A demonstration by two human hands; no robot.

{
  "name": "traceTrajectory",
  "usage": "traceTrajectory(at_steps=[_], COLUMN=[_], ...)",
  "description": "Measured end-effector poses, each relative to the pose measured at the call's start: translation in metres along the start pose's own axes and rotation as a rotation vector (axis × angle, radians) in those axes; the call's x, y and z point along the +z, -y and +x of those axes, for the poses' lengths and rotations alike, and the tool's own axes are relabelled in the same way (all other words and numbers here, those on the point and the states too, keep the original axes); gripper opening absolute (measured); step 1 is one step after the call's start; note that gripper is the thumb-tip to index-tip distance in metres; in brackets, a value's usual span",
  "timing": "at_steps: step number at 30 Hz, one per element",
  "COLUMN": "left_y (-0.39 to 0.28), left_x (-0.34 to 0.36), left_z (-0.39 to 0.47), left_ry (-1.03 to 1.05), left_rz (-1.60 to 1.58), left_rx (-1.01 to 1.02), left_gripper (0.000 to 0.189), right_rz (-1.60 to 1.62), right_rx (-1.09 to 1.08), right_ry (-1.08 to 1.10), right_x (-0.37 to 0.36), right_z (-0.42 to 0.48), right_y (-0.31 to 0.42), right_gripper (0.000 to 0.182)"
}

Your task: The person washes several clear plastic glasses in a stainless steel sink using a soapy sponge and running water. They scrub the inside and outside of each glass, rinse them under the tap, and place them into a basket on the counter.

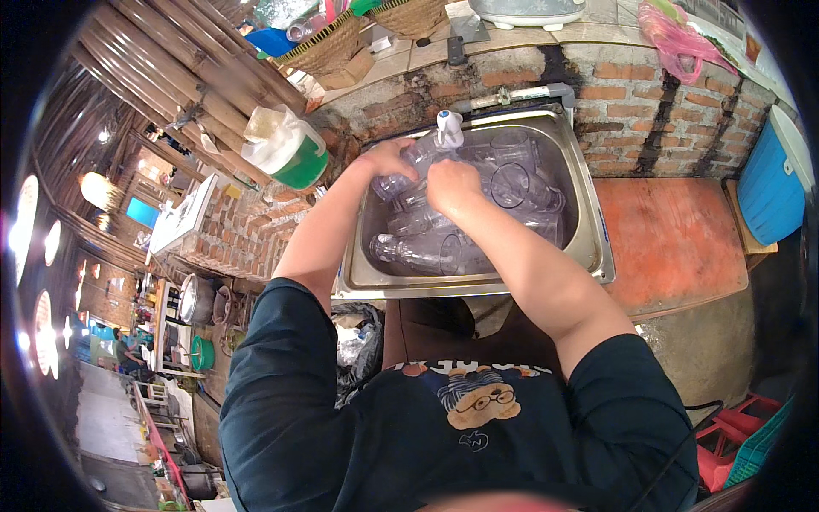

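A stainless steel sink point(592, 230) in front of me is crowded with clear drinking glasses, one with a round open rim point(510, 185). A ribbed, bottle-shaped glass point(416, 251) lies on its side at the near left. My left hand point(391, 158) is at the sink's left side, thumb and fingers around a clear glass point(419, 152). Just below the white tap point(449, 131), my right hand point(453, 184) is curled into a fist close to that glass. Whatever its fingers hold is hidden.
A green-and-white plastic container point(295, 160) hangs left of the sink. Behind is a brick ledge point(608, 93) with a knife point(455, 50) and woven baskets point(326, 48). An orange board point(665, 243) and blue bin point(771, 182) are right. A black rubbish bag point(368, 371) stands below. Someone sits far left.
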State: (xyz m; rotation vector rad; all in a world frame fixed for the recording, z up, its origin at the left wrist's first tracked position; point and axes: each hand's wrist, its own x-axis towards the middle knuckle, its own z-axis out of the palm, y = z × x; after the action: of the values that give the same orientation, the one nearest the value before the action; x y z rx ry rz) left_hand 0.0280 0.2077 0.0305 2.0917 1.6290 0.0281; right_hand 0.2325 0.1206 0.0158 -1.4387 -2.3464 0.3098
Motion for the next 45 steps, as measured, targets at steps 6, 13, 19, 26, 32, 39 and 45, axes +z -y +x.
traceTrajectory(at_steps=[6, 13, 19, 26, 32, 39, 45], left_y=[-0.008, 0.010, -0.005, -0.012, 0.023, -0.012, 0.011], left_x=[0.023, 0.054, 0.072, 0.050, 0.055, 0.056, 0.052], left_z=[-0.008, 0.002, 0.009, 0.031, 0.073, 0.042, 0.011], left_ry=[-0.021, 0.330, 0.076, 0.303, 0.338, 0.137, 0.228], left_rz=[-0.217, -1.117, -1.173, -1.112, -1.105, -1.227, -1.388], left_rx=[-0.010, -0.082, -0.117, -0.323, -0.141, -0.251, -0.285], left_gripper=[0.100, 0.076, 0.099, 0.051, 0.039, 0.035, 0.030], right_rz=[0.005, 0.029, 0.590, 1.513, 1.382, 1.541, 1.632], right_rx=[-0.005, 0.032, 0.260, 0.734, 0.769, 0.614, 0.617], right_ry=[0.016, 0.043, 0.085, -0.166, -0.143, -0.039, 0.344], right_x=[-0.003, -0.002, 0.015, 0.023, 0.027, 0.045, 0.042], right_z=[-0.004, -0.002, 0.015, 0.036, 0.044, 0.052, 0.045], right_y=[0.001, 0.000, -0.010, -0.019, -0.017, -0.027, -0.009], right_gripper=[0.019, 0.027, 0.044, 0.100, 0.084, 0.058, 0.058])
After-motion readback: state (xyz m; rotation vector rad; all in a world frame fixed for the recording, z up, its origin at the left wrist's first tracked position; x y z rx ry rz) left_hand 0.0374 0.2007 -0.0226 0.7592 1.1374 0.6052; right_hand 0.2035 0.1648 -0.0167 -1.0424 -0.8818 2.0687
